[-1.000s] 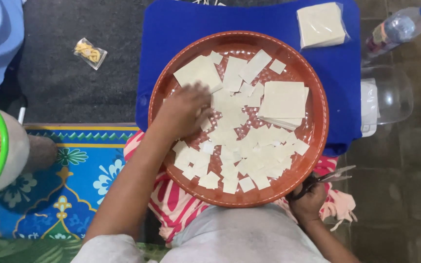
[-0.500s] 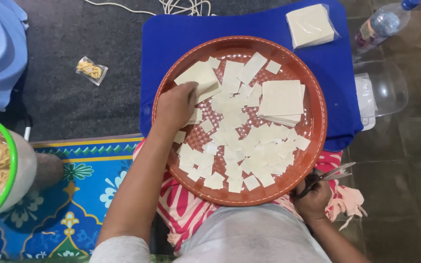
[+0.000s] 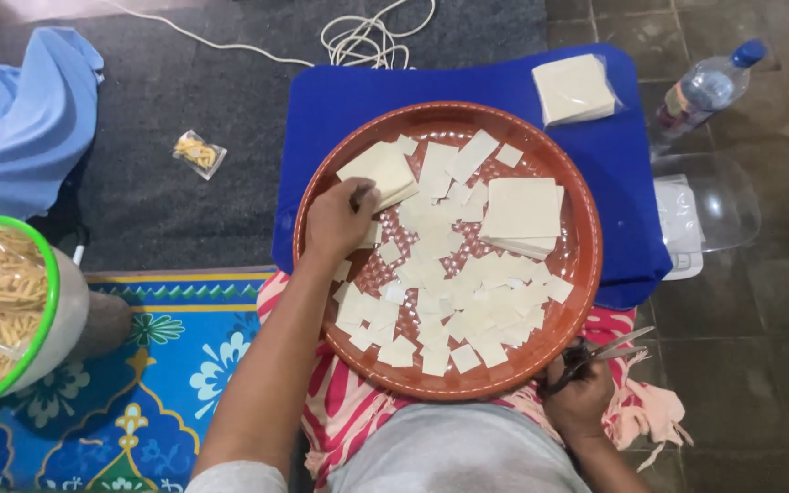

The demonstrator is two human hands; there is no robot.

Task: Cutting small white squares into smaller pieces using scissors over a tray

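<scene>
The person sits on the floor with a round brown tray (image 3: pixel 314 196) resting across the lap, its far half over a blue mat (image 3: pixel 468 82), so both hands can reach every part of it without stretching. The left hand (image 3: pixel 338 219) lies over the tray's left side, fingers curled down onto the near corner of a small stack of pale dough sheets (image 3: pixel 378 172); it seems to be pinching or lifting the top sheets, though the fingertips hide how firm the hold is. The right hand (image 3: pixel 580 394) sits at the near right rim, closed around a pair of scissors (image 3: pixel 606 351) whose blades point right and away from the tray, kept ready but out of the way. Cut pale squares (image 3: pixel 454 306) are strewn across the middle and near part of the tray, apart from a larger uncut stack (image 3: pixel 520 215) on the right. A wrapped pack of sheets (image 3: pixel 575 88) waits on the mat's far right corner, with a plastic water bottle (image 3: pixel 705 89) just beyond on the tiled floor. At far left, a green-rimmed bowl (image 3: pixel 43 319) holds strips in a clear bag.
</scene>
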